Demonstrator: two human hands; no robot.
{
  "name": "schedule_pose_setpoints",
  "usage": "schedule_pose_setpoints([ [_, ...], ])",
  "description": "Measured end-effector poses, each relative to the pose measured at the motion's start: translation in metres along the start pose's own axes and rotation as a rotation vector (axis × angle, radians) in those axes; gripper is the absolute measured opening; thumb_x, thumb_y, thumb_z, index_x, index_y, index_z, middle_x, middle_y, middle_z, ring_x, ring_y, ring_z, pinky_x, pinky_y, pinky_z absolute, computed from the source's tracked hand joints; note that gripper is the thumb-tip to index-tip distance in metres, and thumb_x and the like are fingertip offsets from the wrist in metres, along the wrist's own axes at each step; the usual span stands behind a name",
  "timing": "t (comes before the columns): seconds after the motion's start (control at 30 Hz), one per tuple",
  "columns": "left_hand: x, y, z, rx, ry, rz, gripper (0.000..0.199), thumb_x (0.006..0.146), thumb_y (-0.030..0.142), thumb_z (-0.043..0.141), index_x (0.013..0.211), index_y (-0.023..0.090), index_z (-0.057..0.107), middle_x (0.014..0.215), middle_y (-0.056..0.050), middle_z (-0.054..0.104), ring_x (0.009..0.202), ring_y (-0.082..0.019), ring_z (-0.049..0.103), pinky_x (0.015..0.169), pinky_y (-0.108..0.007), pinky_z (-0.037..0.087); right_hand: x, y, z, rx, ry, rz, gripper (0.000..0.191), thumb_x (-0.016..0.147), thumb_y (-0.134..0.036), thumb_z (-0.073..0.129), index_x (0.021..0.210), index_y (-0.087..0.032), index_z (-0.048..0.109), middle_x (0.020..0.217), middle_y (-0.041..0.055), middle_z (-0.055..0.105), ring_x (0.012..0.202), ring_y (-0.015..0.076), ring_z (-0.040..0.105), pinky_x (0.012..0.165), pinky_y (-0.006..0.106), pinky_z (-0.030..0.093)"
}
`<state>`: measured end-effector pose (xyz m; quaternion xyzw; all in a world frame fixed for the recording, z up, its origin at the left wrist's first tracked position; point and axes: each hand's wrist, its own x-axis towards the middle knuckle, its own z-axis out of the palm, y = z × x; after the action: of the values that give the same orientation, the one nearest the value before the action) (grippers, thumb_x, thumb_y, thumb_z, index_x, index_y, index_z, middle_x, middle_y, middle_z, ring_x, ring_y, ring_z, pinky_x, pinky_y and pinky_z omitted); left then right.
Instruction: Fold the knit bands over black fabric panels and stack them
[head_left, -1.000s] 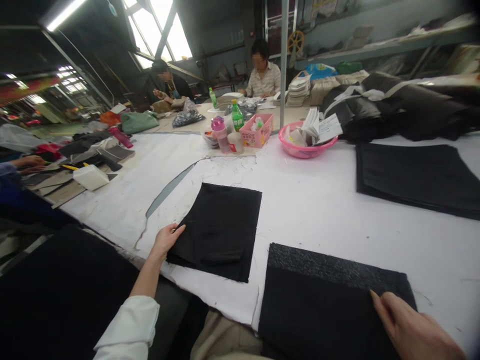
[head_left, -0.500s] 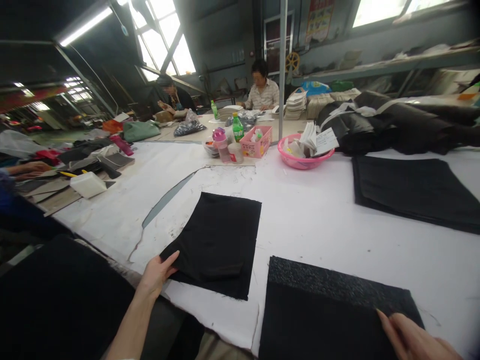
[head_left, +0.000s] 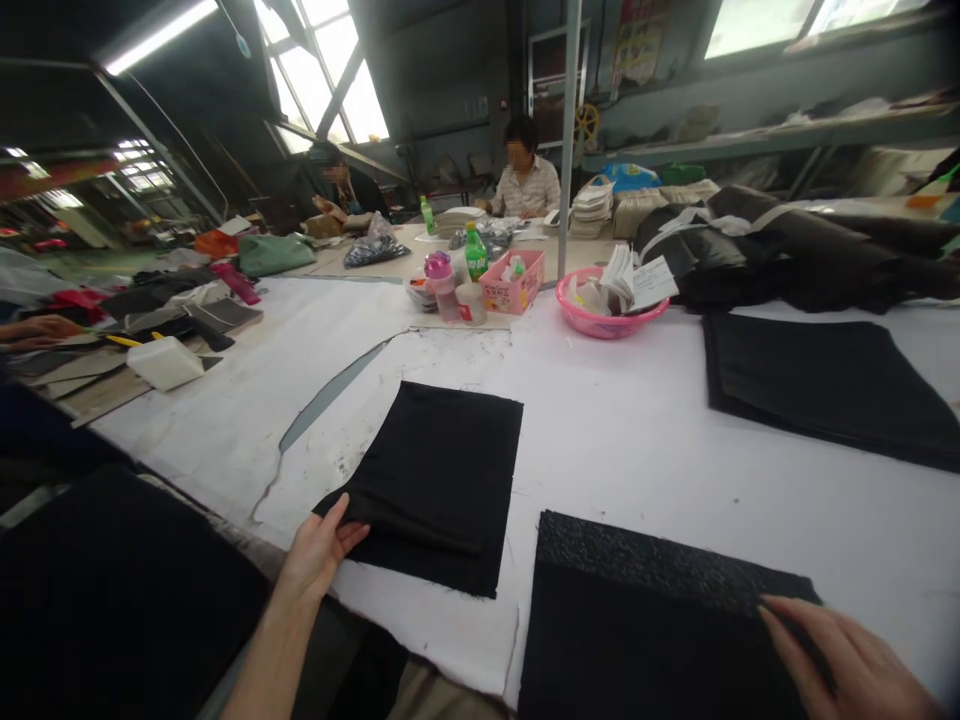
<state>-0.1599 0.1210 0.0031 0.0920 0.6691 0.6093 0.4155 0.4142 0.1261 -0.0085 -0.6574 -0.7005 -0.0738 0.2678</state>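
A black fabric piece (head_left: 450, 470) lies on the white table (head_left: 600, 440), and my left hand (head_left: 324, 545) grips its near left corner, where a fold runs across the cloth. At the lower right rests a stack of black fabric (head_left: 645, 640) with a speckled strip along its far edge. My right hand (head_left: 832, 640) pinches the fabric near that stack's right end, thumb and fingers closed on it. Further back on the right lies another black fabric stack (head_left: 817, 380).
A pink basin (head_left: 611, 322) with papers, a pink box (head_left: 517, 285) and bottles stand mid-table beside a metal pole (head_left: 568, 150). Dark rolls (head_left: 787, 245) lie back right. Two people sit across; a co-worker's hand (head_left: 45, 328) is far left. Black cloth (head_left: 112, 600) hangs lower left.
My left hand has lifted its corner slightly, and the fold in the cloth has grown longer. My right hand has shifted slightly, bending the right end of the stack's fabric.
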Motion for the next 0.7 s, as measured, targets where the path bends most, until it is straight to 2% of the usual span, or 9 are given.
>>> schedule_pose_setpoints([
  [0.1,-0.01,-0.002,0.002,0.048,-0.05,-0.011,0.02,0.079,0.02,0.073,0.087,0.016,0.055,0.073,0.002,0.069,0.054,-0.012,0.066,0.059,-0.029,0.062,0.004,-0.06,-0.011,0.193,-0.275,0.008,0.035,0.093,-0.053,0.045,0.106,-0.027,0.063,0.104,0.0043,0.068,0.084,0.0193,0.066,0.07,0.029,0.051],
  [0.23,-0.02,-0.01,0.007,0.144,-0.123,-0.068,0.032,0.075,0.025,0.079,0.082,0.016,0.049,0.07,0.0,0.067,0.057,-0.017,0.069,0.056,-0.032,0.062,0.009,-0.146,-0.004,0.512,-0.65,-0.055,0.025,0.098,-0.041,0.042,0.109,-0.027,0.06,0.1,0.0026,0.066,0.078,0.0147,0.064,0.07,0.026,0.051],
  [0.33,-0.025,-0.015,0.011,0.179,-0.154,-0.087,0.043,0.072,0.028,0.081,0.075,0.02,0.039,0.06,0.004,0.059,0.061,-0.022,0.071,0.049,-0.027,0.058,0.013,-0.197,0.009,0.549,-0.789,-0.194,0.025,0.099,-0.032,0.039,0.111,-0.026,0.06,0.1,0.0037,0.065,0.081,0.0159,0.064,0.071,0.027,0.051],
  [0.4,-0.026,-0.016,0.013,0.175,-0.158,-0.087,0.049,0.072,0.03,0.081,0.073,0.022,0.032,0.054,0.009,0.052,0.058,-0.019,0.07,0.047,-0.023,0.054,0.016,-0.22,0.019,0.493,-0.82,-0.28,0.025,0.098,-0.027,0.041,0.114,-0.024,0.06,0.101,0.0043,0.064,0.084,0.017,0.065,0.074,0.028,0.051],
  [0.5,-0.028,-0.017,0.014,0.169,-0.176,-0.085,0.051,0.07,0.037,0.08,0.072,0.022,0.032,0.052,0.01,0.05,0.048,-0.013,0.063,0.041,-0.018,0.044,0.018,-0.241,0.03,0.381,-0.828,-0.359,0.028,0.097,-0.021,0.044,0.12,-0.023,0.059,0.103,0.0048,0.065,0.089,0.0179,0.064,0.079,0.03,0.05],
  [0.6,-0.031,-0.016,0.014,0.179,-0.204,-0.083,0.05,0.068,0.043,0.079,0.069,0.021,0.035,0.049,0.008,0.052,0.038,-0.009,0.054,0.037,-0.017,0.034,0.018,-0.25,0.039,0.274,-0.811,-0.411,0.031,0.095,-0.02,0.047,0.123,-0.025,0.059,0.101,0.0051,0.065,0.088,0.0186,0.064,0.078,0.031,0.049],
  [0.7,-0.033,-0.017,0.015,0.205,-0.209,-0.084,0.044,0.07,0.045,0.076,0.067,0.02,0.04,0.046,0.006,0.053,0.034,-0.008,0.048,0.036,-0.018,0.029,0.015,-0.253,0.045,0.213,-0.776,-0.436,0.032,0.095,-0.021,0.05,0.125,-0.026,0.058,0.099,0.0048,0.065,0.087,0.0192,0.063,0.077,0.031,0.047],
])
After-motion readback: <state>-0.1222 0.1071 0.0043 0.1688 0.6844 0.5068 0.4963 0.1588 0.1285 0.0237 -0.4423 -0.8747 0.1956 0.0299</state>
